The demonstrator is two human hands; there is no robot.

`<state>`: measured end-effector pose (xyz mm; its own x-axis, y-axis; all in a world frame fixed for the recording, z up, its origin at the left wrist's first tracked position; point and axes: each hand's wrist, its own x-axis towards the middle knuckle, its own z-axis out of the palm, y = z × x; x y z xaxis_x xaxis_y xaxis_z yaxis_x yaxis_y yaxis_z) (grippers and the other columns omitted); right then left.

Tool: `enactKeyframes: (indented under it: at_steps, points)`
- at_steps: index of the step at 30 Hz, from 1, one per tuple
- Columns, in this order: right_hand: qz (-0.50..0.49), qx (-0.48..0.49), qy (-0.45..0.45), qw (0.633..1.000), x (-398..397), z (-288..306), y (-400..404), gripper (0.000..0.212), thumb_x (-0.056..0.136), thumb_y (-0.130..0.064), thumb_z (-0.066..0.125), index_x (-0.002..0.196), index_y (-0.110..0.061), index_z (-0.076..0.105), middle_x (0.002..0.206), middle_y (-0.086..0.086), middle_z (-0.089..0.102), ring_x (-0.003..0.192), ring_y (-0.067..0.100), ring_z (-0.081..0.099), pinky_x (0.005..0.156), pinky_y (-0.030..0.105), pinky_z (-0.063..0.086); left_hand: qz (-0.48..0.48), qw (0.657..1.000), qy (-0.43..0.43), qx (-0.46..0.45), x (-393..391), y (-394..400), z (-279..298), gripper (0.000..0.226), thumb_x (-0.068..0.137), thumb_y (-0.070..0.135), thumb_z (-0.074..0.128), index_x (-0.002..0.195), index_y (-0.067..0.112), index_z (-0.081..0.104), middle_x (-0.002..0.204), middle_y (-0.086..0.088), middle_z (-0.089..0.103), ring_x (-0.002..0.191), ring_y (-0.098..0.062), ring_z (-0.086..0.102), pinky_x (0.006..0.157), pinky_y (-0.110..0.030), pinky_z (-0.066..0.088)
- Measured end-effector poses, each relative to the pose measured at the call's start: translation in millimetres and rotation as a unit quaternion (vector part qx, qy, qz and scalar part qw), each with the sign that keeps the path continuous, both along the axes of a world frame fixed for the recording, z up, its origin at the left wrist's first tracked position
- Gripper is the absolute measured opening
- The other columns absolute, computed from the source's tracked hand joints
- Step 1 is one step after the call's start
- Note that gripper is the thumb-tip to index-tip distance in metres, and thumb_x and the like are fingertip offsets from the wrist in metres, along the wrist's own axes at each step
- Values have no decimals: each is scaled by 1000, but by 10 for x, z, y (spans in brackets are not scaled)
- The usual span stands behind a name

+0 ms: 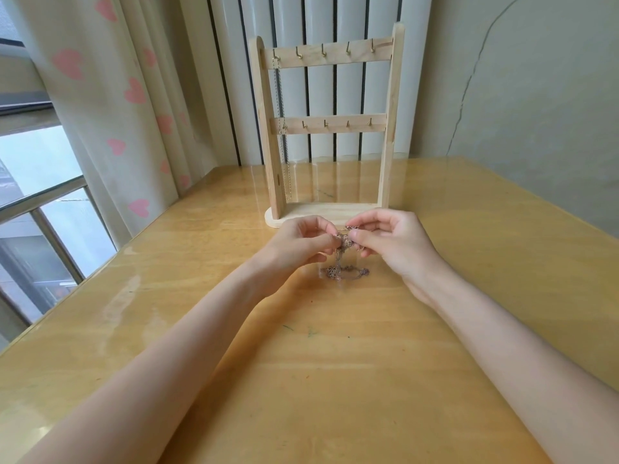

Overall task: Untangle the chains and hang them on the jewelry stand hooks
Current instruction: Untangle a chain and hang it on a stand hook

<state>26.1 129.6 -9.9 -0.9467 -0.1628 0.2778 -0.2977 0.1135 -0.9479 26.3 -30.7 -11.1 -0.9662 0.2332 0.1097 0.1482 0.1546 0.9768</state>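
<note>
While a thin chain (283,128) is hanging from the stand's (326,128) top-left hook, the left hand (301,241) and right hand (390,244) are both pinching a tangled clump of chains (345,244) just above the table (335,363), its loose end trailing on the wood.

Chain tangle (345,244) partly hidden by fingertips (355,236); individual links blurred, possibly several chains.

Both hands, the left hand (303,241) and the right hand (390,244), pinched a tangled chain (345,256) over the shiny table (335,363), just in front of the wooden stand (326,128), where one thin chain (283,128) hung from a hook.
</note>
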Motion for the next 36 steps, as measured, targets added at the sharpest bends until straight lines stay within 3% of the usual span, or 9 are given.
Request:
enactKeyframes:
  at_steps: [3,7,14,19,22,25,28,32,36]
  points:
    - [-16,-8,9,1000,-11,1,3,16,82,-1,61,77,-16,64,80,1,62,67,11,55,61,17,50,-4,998,19,-55,16,44,-11,15,87,1,54,77,13,55,73,-4,51,64,-13,47,58,-17,46]
    - [-11,-46,-5,999,-14,-1,-14,16,84,0,58,79,-14,63,85,7,61,75,14,59,69,22,53,-6,999,11,-38,0,15,11,15,88,5,53,76,12,58,75,-1,54,65,-11,50,68,-23,46]
    - [20,-157,-46,986,-13,28,4,11,87,4,52,89,-3,59,79,9,58,58,6,61,51,17,45,-40,996,-55,55,-18,-28,-7,10,87,18,59,78,17,62,74,7,62,64,-3,57,79,-21,49]
    - [70,-62,-36,995,41,29,-29,10,84,2,58,87,-8,59,69,7,63,55,11,55,55,19,46,-27,974,-98,205,-22,-25,45,12,88,14,57,76,16,59,70,3,61,60,-5,60,66,-18,53]
    - [76,-12,-53,996,77,24,-81,11,83,3,58,84,-8,56,67,7,63,51,9,57,53,18,45,-28,978,-98,182,0,-6,32,13,89,16,56,75,16,56,60,6,55,47,-3,49,50,-14,45]
    - [55,-74,-98,991,48,31,-47,12,84,5,56,84,-7,53,71,7,60,59,14,59,53,20,45,-41,982,-90,162,8,22,27,13,90,16,53,77,15,55,61,7,52,44,-4,41,44,-15,37]
    - [34,-136,-123,982,4,33,14,12,84,5,54,87,-7,56,73,7,59,61,15,57,55,22,46,-70,982,-101,144,26,22,33,12,90,17,53,79,17,56,66,5,47,48,-6,41,48,-17,38]
    - [51,-124,-118,984,2,16,10,15,87,4,51,96,-1,62,77,7,59,66,14,57,60,21,49,-51,989,-94,102,10,15,-8,12,89,14,55,80,20,60,69,4,55,61,-7,51,60,-18,48]
    - [81,-158,-132,975,11,27,3,10,85,3,55,84,-3,62,74,6,60,68,14,59,64,21,52,4,982,-88,165,-25,-18,-5,12,87,8,57,82,19,60,69,4,62,64,-7,60,70,-20,55]
